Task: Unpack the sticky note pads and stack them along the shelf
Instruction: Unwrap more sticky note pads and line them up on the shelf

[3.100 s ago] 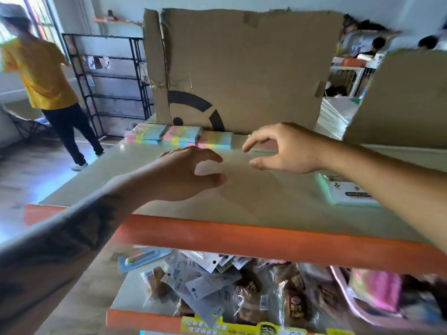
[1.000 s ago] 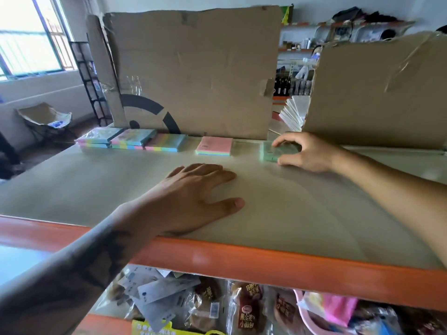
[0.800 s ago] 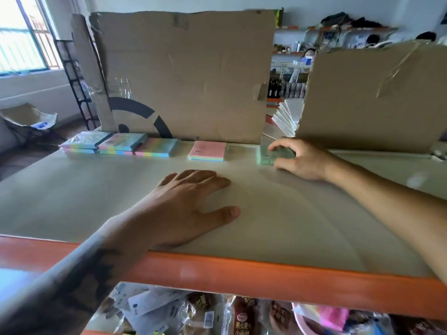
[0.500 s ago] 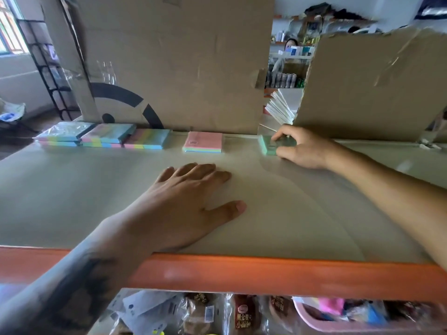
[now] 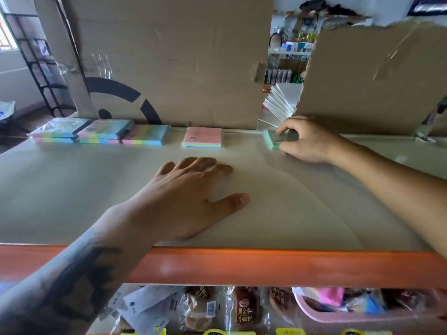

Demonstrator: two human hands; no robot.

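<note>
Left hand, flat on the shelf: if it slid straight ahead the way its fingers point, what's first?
Probably the pink-topped pad by the cardboard; the left hand has bare shelf ahead until then.

A: Two big cardboard sheets [image 5: 174,56] standing upright at the back!

B: And a fanned white paper stack [image 5: 280,102] showing between them. Down below, packaged snacks [image 5: 242,310] beside a pink basket [image 5: 338,317].

Looks like a small shop/stockroom. Orange-edged shelf [image 5: 266,267] w/ bagged snacks [image 5: 242,310] on the tier below, display racks of bottles & boxed goods [image 5: 287,61] in the bkgd. Cardboard sheets [image 5: 169,56] serve as shelf backing.
</note>
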